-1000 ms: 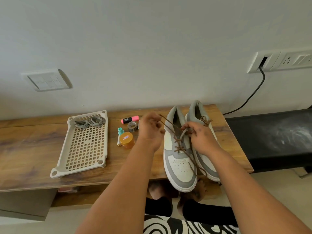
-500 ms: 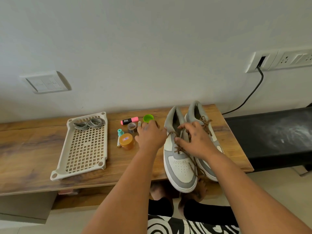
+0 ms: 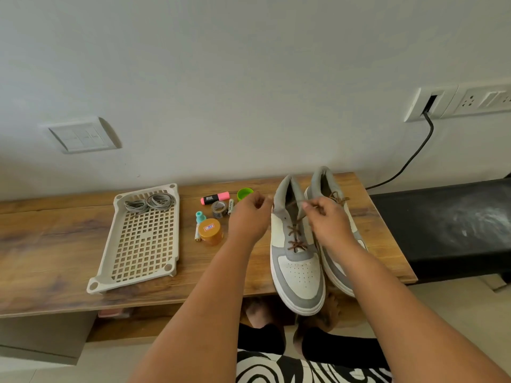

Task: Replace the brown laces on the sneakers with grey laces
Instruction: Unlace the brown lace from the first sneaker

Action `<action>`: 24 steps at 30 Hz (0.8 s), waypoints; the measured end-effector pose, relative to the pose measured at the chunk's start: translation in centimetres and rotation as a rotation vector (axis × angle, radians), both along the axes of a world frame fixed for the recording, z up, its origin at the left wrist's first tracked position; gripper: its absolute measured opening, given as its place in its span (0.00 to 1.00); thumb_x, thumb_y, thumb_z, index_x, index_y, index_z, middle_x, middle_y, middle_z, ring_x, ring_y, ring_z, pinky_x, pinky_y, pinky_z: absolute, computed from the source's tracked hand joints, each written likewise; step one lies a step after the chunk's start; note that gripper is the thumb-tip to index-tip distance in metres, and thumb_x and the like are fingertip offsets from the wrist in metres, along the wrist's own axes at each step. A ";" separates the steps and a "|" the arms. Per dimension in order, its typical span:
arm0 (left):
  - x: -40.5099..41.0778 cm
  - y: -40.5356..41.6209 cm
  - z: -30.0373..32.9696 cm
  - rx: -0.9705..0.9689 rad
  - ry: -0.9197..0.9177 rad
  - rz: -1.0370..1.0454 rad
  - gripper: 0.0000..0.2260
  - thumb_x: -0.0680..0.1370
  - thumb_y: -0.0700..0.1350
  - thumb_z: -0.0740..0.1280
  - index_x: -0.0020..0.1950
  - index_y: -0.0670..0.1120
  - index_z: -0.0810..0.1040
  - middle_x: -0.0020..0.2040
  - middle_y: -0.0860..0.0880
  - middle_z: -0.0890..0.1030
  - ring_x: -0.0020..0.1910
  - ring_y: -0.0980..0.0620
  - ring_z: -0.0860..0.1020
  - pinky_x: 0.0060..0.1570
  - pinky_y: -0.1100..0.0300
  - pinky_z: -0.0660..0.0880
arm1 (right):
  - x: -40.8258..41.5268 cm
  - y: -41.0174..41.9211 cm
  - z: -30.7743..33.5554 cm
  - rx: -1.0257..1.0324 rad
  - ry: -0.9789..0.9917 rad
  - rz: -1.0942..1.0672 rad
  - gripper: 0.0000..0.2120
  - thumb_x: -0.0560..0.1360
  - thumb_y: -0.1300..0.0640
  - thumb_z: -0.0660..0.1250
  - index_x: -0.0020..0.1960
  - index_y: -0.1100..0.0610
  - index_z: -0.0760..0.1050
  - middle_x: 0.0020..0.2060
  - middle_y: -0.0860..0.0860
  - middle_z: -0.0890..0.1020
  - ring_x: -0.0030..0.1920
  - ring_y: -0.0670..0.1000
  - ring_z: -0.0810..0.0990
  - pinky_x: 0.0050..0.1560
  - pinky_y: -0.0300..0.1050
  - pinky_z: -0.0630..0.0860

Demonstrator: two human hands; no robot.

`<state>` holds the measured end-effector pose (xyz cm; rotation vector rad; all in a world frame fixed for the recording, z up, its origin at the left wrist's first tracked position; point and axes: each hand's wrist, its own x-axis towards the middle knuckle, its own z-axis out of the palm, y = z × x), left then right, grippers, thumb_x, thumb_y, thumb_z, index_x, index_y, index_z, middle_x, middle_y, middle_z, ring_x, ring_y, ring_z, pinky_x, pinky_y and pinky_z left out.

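table [image 3: 55, 244]: 2 sneakers; left sneaker [image 3: 297, 272] with brown lace [image 3: 296, 233], right hand [image 3: 329, 222] grip pinching it; left hand [image 3: 249, 219] grip curled, contents unclear; grey laces [image 3: 149, 201] in tray [image 3: 110, 261].

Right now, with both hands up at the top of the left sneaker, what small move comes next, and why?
Probably draw the brown lace out of the top eyelets of the left sneaker. The right hand pinches the lace there, the left hand is beside the collar, and lower rows are still crossed.
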<state>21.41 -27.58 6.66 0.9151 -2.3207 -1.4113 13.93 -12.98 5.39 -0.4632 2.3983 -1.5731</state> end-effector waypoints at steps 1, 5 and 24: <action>0.0 -0.3 -0.4 -0.090 -0.096 -0.002 0.08 0.81 0.53 0.62 0.49 0.49 0.75 0.41 0.53 0.78 0.42 0.53 0.76 0.44 0.56 0.75 | -0.2 0.3 0.8 -0.179 -0.208 -0.041 0.08 0.81 0.53 0.63 0.53 0.56 0.77 0.34 0.47 0.76 0.35 0.46 0.74 0.37 0.39 0.71; -0.1 -0.3 -1.1 -0.123 -0.369 -0.062 0.12 0.79 0.51 0.66 0.57 0.46 0.73 0.50 0.48 0.78 0.48 0.50 0.76 0.50 0.53 0.76 | -2.1 2.5 3.1 -0.678 -0.477 -0.153 0.04 0.81 0.56 0.62 0.50 0.52 0.75 0.37 0.47 0.81 0.36 0.44 0.77 0.39 0.40 0.70; -0.4 1.5 -1.2 0.300 -0.245 -0.053 0.15 0.76 0.55 0.71 0.46 0.42 0.80 0.42 0.48 0.78 0.41 0.52 0.73 0.38 0.60 0.70 | -0.7 1.1 -1.4 0.360 0.412 0.353 0.26 0.76 0.72 0.58 0.69 0.52 0.73 0.62 0.52 0.70 0.62 0.51 0.71 0.59 0.37 0.67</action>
